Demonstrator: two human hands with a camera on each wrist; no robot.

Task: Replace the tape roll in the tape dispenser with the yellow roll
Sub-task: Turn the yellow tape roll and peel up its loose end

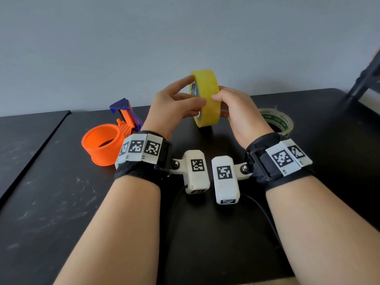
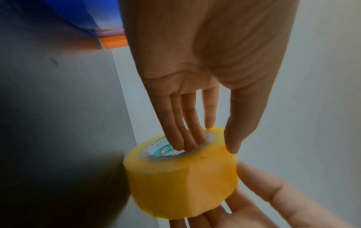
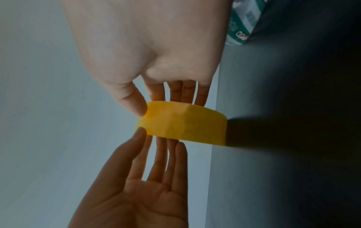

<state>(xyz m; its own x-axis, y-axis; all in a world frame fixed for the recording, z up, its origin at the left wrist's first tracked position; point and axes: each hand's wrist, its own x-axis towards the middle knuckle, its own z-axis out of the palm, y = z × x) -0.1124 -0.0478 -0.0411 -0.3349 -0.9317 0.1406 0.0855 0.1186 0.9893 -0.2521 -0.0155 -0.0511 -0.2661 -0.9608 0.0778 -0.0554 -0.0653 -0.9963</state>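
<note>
The yellow tape roll stands on edge in the air above the black table, held between both hands. My left hand has several fingers pushed into the roll's core and its thumb against the outer face. My right hand grips the other side, with the thumb on the yellow band and the fingers behind it. The orange tape dispenser with its blue blade guard lies on the table to the left, its ring holding no roll.
A clear tape roll with a green printed core lies flat on the table to the right of my right wrist. A pale wall rises behind the table. A dark frame stands at the far right.
</note>
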